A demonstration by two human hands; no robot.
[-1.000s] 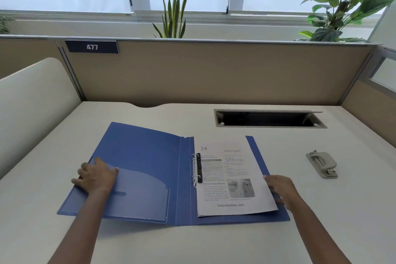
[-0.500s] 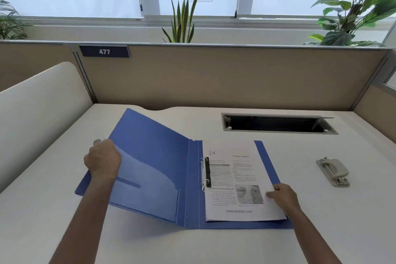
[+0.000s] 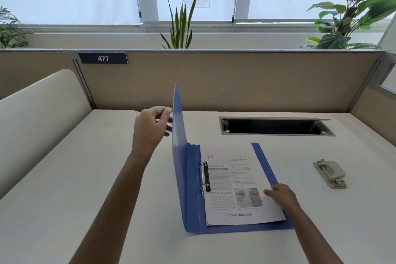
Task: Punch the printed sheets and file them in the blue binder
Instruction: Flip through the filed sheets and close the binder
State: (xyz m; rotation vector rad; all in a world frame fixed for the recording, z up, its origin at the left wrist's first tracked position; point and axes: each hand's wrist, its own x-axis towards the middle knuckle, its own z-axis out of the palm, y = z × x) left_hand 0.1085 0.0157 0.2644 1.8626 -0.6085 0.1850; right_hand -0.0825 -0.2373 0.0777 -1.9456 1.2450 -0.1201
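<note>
The right hand [image 3: 280, 196], fingers loosely bent, presses on the right edge of the white printed sheet [image 3: 233, 180], which sits on the metal rings [image 3: 204, 177] of the blue plastic binder [image 3: 192, 206]. Farther and to the left, the raised left hand [image 3: 150, 126] pinches the binder's front cover [image 3: 177, 126] between thumb and fingertips, holding it nearly upright, forearm outstretched. Right of the pressing hand, well apart, a grey hole punch [image 3: 330, 173] lies on the pale desk [image 3: 107, 178].

The left hand [image 3: 153, 124] and right hand [image 3: 282, 196] are bare; back from the fingers [image 3: 269, 192], the slender left forearm [image 3: 120, 188] and right forearm [image 3: 311, 228] are bare too.
</note>
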